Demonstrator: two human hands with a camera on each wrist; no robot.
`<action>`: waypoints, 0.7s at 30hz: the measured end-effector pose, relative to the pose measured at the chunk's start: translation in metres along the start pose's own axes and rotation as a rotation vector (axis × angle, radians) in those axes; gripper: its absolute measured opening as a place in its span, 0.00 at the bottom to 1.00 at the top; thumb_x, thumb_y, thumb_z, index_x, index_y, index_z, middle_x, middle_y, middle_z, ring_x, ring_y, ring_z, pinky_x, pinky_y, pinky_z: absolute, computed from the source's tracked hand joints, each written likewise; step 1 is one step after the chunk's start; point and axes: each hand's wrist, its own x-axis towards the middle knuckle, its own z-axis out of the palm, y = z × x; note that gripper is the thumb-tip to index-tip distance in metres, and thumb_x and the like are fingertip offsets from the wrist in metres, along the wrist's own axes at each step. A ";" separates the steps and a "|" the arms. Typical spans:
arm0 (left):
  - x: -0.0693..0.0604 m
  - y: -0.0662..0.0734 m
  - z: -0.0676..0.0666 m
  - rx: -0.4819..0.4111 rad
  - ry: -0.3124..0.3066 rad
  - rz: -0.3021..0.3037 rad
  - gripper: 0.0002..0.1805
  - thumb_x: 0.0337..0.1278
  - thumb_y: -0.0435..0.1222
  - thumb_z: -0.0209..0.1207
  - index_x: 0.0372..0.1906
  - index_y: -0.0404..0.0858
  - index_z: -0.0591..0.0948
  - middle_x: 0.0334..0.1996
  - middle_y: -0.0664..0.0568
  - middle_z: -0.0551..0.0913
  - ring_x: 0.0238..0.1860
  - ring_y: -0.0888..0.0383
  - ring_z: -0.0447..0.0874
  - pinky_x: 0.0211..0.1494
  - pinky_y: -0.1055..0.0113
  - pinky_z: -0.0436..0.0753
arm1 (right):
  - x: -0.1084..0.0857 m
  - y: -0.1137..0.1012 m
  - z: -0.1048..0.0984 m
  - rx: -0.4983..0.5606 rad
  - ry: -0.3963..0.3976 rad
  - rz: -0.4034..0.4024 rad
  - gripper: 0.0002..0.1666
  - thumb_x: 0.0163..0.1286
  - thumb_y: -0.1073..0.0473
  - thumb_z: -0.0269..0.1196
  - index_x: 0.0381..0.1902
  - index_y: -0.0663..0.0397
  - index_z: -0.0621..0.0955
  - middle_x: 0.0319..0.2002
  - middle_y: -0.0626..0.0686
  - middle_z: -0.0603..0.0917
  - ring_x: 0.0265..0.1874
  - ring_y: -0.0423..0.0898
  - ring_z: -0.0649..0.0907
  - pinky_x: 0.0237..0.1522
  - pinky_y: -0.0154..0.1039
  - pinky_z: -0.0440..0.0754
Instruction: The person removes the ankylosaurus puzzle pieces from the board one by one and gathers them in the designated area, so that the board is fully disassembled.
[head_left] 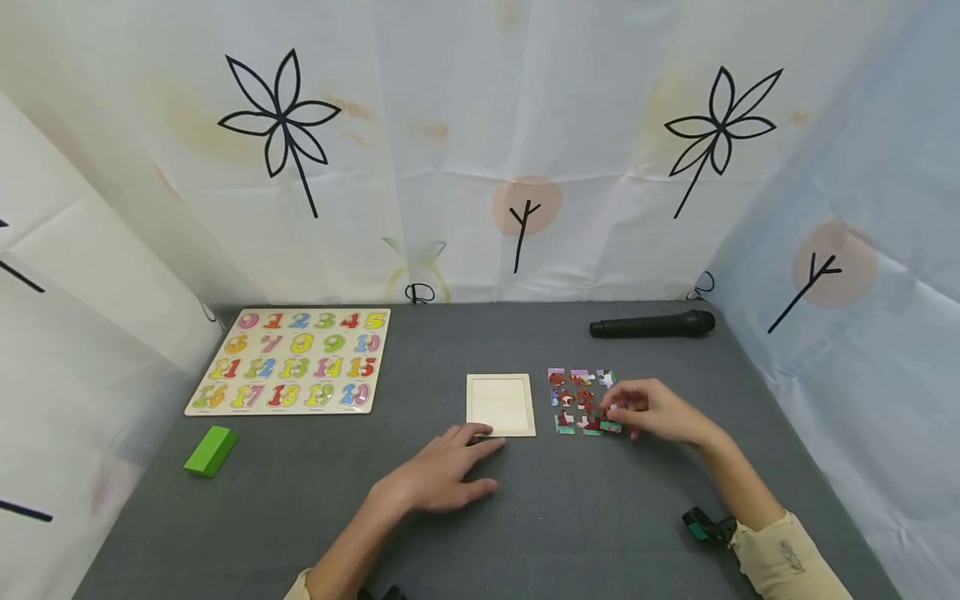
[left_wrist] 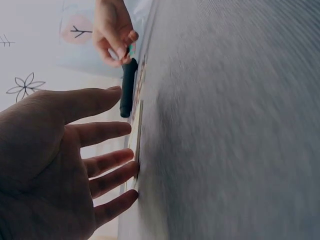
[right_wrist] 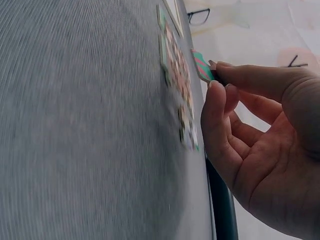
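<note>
My right hand (head_left: 660, 410) pinches a jigsaw puzzle piece (right_wrist: 202, 67) with green and pink stripes between thumb and fingertips, raised above the table in the right wrist view. Beneath and to its left lie several loose jigsaw pieces (head_left: 566, 398), brown, purple and green, with gaps between them. A pale square wooden puzzle tray (head_left: 498, 404) lies flat at the centre, with no pieces in it. My left hand (head_left: 450, 471) spreads its extended fingers at the tray's near left edge, the fingertips touching it. The left wrist view shows that palm with nothing held.
A colourful number board (head_left: 288, 362) lies at the back left, with a green block (head_left: 211, 451) in front of it. A black microphone (head_left: 652, 324) lies behind the loose pieces. Patterned white cloth (head_left: 465, 125) walls the grey table's back and sides.
</note>
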 end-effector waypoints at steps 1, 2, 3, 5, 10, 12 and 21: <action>-0.002 -0.002 -0.001 -0.007 0.002 -0.006 0.34 0.77 0.52 0.63 0.82 0.48 0.73 0.81 0.49 0.69 0.77 0.48 0.70 0.79 0.41 0.72 | -0.002 0.001 -0.002 -0.006 0.005 0.004 0.12 0.80 0.63 0.66 0.53 0.68 0.85 0.43 0.64 0.88 0.26 0.42 0.83 0.30 0.43 0.88; -0.005 -0.005 -0.001 -0.015 0.001 -0.013 0.35 0.77 0.51 0.63 0.82 0.48 0.72 0.81 0.49 0.69 0.77 0.48 0.70 0.79 0.41 0.72 | -0.005 0.002 -0.004 -0.012 0.009 0.006 0.12 0.80 0.63 0.65 0.53 0.68 0.85 0.42 0.64 0.88 0.26 0.42 0.83 0.30 0.43 0.88; -0.007 -0.007 -0.003 -0.023 0.000 -0.019 0.35 0.77 0.51 0.63 0.82 0.48 0.72 0.81 0.49 0.68 0.78 0.48 0.70 0.79 0.40 0.73 | -0.006 0.003 -0.006 -0.016 0.012 0.013 0.12 0.80 0.63 0.65 0.53 0.68 0.85 0.42 0.64 0.88 0.27 0.42 0.83 0.30 0.43 0.88; -0.013 -0.011 -0.006 -0.036 0.007 -0.024 0.35 0.77 0.51 0.63 0.82 0.47 0.72 0.81 0.48 0.68 0.78 0.47 0.69 0.78 0.39 0.73 | -0.009 0.005 -0.009 -0.031 0.016 0.031 0.12 0.80 0.63 0.66 0.54 0.68 0.85 0.41 0.63 0.88 0.26 0.42 0.83 0.30 0.42 0.88; -0.026 -0.019 -0.012 -0.045 0.021 -0.017 0.33 0.77 0.49 0.63 0.81 0.46 0.73 0.79 0.48 0.70 0.77 0.46 0.71 0.77 0.38 0.74 | -0.009 0.010 -0.011 -0.066 -0.004 0.056 0.11 0.80 0.64 0.66 0.53 0.67 0.85 0.40 0.61 0.87 0.26 0.40 0.82 0.30 0.41 0.88; -0.031 -0.022 -0.014 -0.041 0.018 -0.014 0.33 0.77 0.49 0.63 0.81 0.46 0.73 0.78 0.47 0.72 0.77 0.46 0.72 0.76 0.37 0.74 | -0.009 0.012 -0.009 -0.077 -0.012 0.053 0.11 0.79 0.64 0.65 0.53 0.67 0.86 0.39 0.61 0.87 0.26 0.39 0.82 0.30 0.40 0.88; -0.056 -0.034 -0.023 -0.053 0.018 -0.013 0.32 0.77 0.50 0.63 0.79 0.46 0.75 0.75 0.50 0.75 0.74 0.46 0.75 0.73 0.37 0.76 | -0.008 0.013 0.003 -0.155 0.022 0.086 0.07 0.78 0.64 0.67 0.49 0.62 0.87 0.37 0.56 0.87 0.26 0.38 0.84 0.30 0.38 0.89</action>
